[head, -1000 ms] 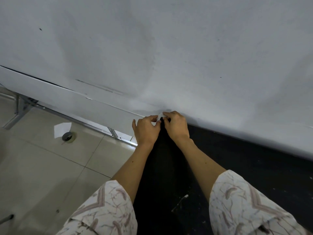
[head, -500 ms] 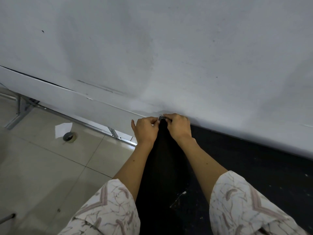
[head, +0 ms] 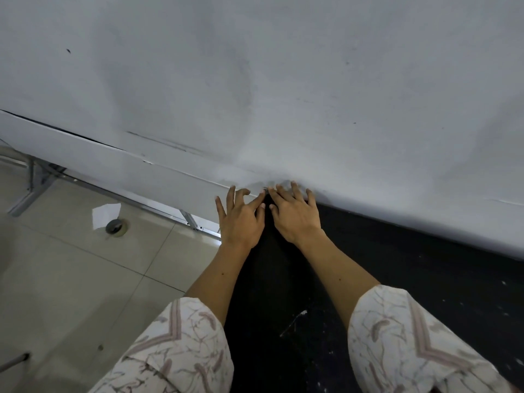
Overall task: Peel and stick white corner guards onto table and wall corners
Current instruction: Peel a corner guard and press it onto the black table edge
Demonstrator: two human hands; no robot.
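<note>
— White tabletop (head: pixel 312 80), matte and scuffed, with grey smudges and thin dark scratches. One corner faces the person. How many hands?

— Two. Left hand (head: pixel 241 219) and right hand (head: pixel 295 215), both at that corner, fingers spread and fairly straight, tips pressing on the edge. Half a second ago they were curled, pinching something small there; now they lie flattened.

— The corner guard?

— Only a small dark speck shows between the index tips; cannot tell if it is the guard. It would sit at the corner, under the fingertips.

— Else?

— Two patterned sleeves (head: pixel 175 350), soft cloth. One white paper scrap (head: pixel 106 212) beside one round tape roll (head: pixel 114 226) on glossy beige floor tiles (head: pixel 71 279). Metal table legs (head: pixel 34 188) at left. Black speckled mat (head: pixel 425 279) below.
</note>
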